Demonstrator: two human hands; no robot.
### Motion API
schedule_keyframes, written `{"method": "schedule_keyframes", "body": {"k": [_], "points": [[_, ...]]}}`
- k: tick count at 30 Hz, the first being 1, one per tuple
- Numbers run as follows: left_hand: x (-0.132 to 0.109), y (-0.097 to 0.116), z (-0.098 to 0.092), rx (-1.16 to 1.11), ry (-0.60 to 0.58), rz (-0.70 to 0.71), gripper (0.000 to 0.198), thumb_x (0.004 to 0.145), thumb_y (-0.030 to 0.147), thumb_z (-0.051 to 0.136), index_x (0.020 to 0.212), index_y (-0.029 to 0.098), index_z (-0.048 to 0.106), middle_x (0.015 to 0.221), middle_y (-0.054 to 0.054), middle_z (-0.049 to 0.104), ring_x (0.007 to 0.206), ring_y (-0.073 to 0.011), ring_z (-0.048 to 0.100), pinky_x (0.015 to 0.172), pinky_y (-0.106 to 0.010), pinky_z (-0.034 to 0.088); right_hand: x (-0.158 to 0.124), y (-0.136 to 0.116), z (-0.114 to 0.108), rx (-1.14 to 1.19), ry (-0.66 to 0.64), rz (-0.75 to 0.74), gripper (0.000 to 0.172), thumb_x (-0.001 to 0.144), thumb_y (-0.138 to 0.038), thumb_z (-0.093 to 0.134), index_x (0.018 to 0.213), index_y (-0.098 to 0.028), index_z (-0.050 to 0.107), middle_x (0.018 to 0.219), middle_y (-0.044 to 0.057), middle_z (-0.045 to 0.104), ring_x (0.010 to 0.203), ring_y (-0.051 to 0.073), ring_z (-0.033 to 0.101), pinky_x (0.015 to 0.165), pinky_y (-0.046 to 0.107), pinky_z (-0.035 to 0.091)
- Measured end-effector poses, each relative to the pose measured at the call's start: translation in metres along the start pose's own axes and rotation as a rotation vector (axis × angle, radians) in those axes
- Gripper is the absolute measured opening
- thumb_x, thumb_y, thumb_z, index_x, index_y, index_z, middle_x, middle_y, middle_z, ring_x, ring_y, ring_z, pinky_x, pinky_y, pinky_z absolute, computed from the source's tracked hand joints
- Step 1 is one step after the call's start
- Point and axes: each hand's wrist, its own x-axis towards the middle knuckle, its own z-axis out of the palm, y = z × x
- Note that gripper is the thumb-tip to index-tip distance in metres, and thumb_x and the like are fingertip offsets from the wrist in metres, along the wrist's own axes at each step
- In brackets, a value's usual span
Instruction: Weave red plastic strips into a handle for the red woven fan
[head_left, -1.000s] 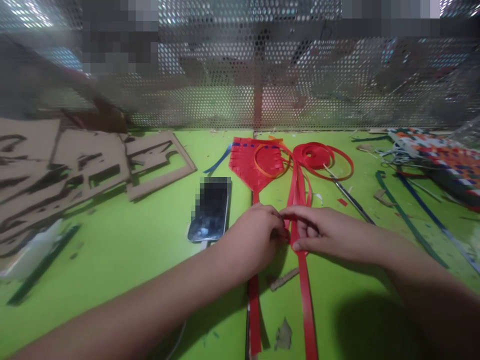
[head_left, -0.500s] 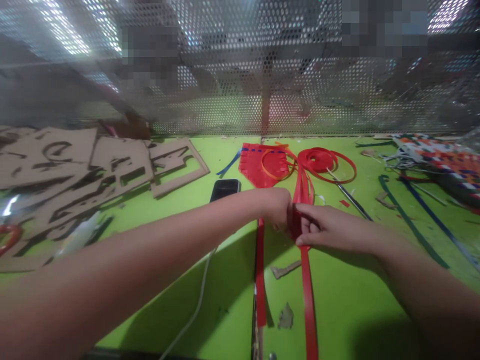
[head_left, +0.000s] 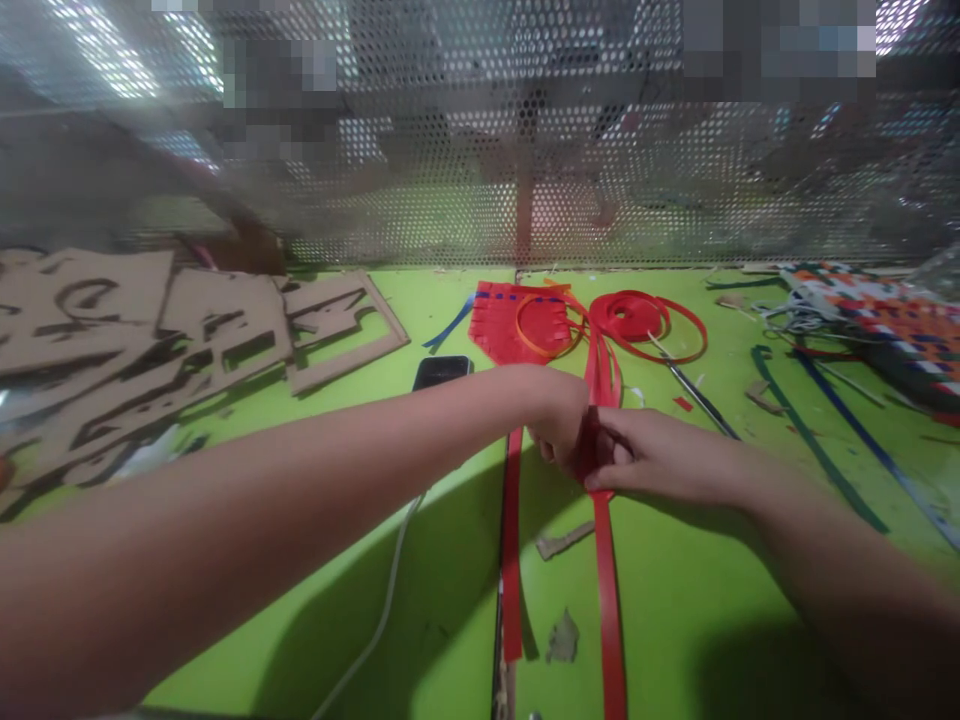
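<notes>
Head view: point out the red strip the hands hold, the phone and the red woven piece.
red strip point(head_left: 610, 600), head view, its lower free run.
phone point(head_left: 441, 372), head view, middle of its dark screen.
red woven piece point(head_left: 492, 326), head view, its left half.

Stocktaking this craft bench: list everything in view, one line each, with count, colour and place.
Red flat plastic strips: several, red, from the hands to the near edge.
Red woven strip panel: one, red with blue dashes, far centre.
Coiled red strip: one, red, right of the panel.
Orange strip loop: one, orange, on the panel.
Black phone: one, black, behind the left forearm.
White cable: one, white, near left.
Brown cardboard cut-out sheets: several, brown, far left.
Multicoloured woven mat: one, orange, white and blue, far right.
Thin metal tool: one, grey, right of centre.
Green table: one, green, underneath.
Perforated metal screen: one, grey, behind.
Left hand: curled against the strips, grip hidden.
Right hand: pinching the strips.
</notes>
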Motion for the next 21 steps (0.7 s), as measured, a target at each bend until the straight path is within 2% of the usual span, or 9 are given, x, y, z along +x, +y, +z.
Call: {"method": "schedule_keyframes", "body": {"k": [3,7,11,16,21], "points": [[0.0032,-0.0003,0.0005,0.0,-0.033,0.017,0.018,0.066,0.033,0.088,0.076,0.019,0.083,0.078,-0.007,0.078,0.079,-0.025,0.072,0.079,-0.035,0.06,0.0001,-0.0001,0.0003,0.011,0.002,0.005,0.028,0.086,-0.036,0.077,0.108,-0.023,0.064,0.1,0.004,0.073,0.085,0.022,0.065,0.069,0.031,0.046],[0.0033,-0.0037,-0.0033,-0.01,-0.084,0.045,0.008,0.072,0.026,0.085,0.079,0.023,0.083,0.081,-0.003,0.079,0.081,-0.0208,0.072,0.079,-0.031,0.059,-0.0002,-0.0015,0.0002,-0.02,-0.005,0.033,0.029,0.087,-0.043,0.077,0.103,-0.023,0.064,0.09,0.002,0.069,0.077,0.021,0.061,0.063,0.031,0.042],[0.0024,-0.0027,-0.0032,0.043,-0.053,0.034,0.009,0.071,0.024,0.081,0.076,0.017,0.082,0.081,-0.008,0.077,0.081,-0.0254,0.072,0.084,-0.039,0.059,-0.0001,-0.0009,-0.0006,-0.007,-0.005,0.01,0.029,0.086,-0.039,0.077,0.108,-0.024,0.065,0.096,0.003,0.072,0.082,0.022,0.063,0.068,0.031,0.044],[0.0032,0.0021,-0.0003,0.051,-0.016,0.005,0.014,0.069,0.026,0.083,0.077,0.016,0.08,0.085,-0.009,0.078,0.077,-0.0243,0.071,0.079,-0.037,0.059,0.0008,0.0007,-0.0004,0.026,-0.001,0.014,0.031,0.085,-0.036,0.077,0.111,-0.023,0.067,0.106,0.005,0.075,0.092,0.025,0.068,0.075,0.033,0.047],[0.0032,-0.0016,-0.0014,-0.005,-0.009,0.011,0.011,0.066,0.026,0.087,0.069,0.017,0.081,0.08,-0.008,0.077,0.078,-0.0251,0.073,0.082,-0.04,0.06,0.0002,-0.001,-0.0002,-0.006,-0.01,0.026,0.033,0.085,-0.04,0.077,0.111,-0.023,0.066,0.098,0.004,0.073,0.082,0.023,0.063,0.068,0.032,0.045]]}}
